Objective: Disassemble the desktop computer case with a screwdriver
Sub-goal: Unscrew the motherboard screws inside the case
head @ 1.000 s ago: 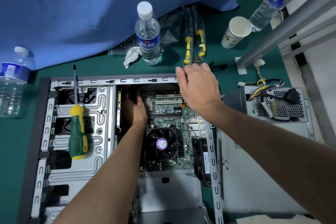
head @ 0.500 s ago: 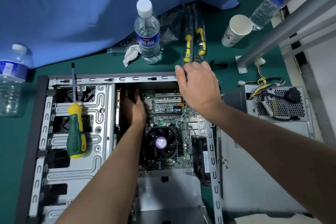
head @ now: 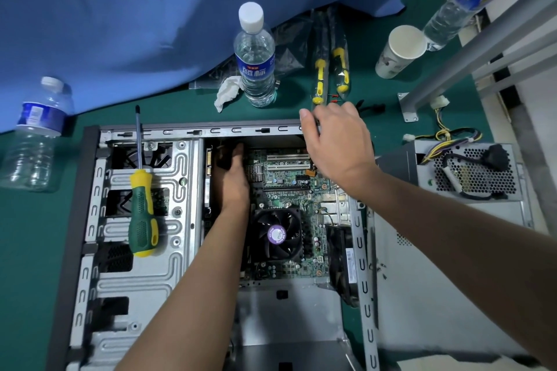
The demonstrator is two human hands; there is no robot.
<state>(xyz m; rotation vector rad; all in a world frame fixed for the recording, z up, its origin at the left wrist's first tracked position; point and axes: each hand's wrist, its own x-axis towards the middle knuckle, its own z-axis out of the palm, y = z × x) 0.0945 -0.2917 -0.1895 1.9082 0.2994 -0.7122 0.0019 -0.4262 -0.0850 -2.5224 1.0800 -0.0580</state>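
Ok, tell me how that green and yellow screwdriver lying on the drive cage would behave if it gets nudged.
The screwdriver has a rounded handle and lies loose on ribbed sheet metal of the case, so it would probably roll or slide. Its thick handle likely outweighs the thin shaft, so it would pivot about the handle. It looks rigid, not fragile.

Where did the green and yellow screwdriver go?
In the head view, the screwdriver lies on the left side, resting on the metal drive cage of the open case, left of the left hand; neither hand holds it.
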